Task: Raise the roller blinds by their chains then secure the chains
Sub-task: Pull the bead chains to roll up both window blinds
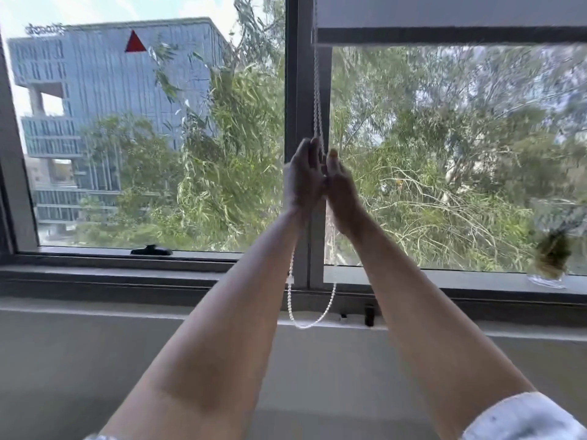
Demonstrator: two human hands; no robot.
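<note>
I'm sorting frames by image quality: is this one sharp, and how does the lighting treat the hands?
Head view: motion blur smears the trees and the grey roller blind's bottom bar; bright daylight backlights the left hand and right hand, leaving them dim around the white beaded chain; wide-angle distortion bends the dark window frame.

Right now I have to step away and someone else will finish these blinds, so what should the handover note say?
Left hand: raised at the window's centre post, closed on the bead chain.
Right hand: beside it, also closed on the chain.
Chain: runs up to the roller blind; its loop hangs free below the hands, near the sill.
Done: right-pane blind is raised almost to the top; the left pane shows no blind.
Left: finish the pull if needed, then secure the chain. A small dark fitting sits on the lower frame; whether it is the chain hook is unclear.
</note>
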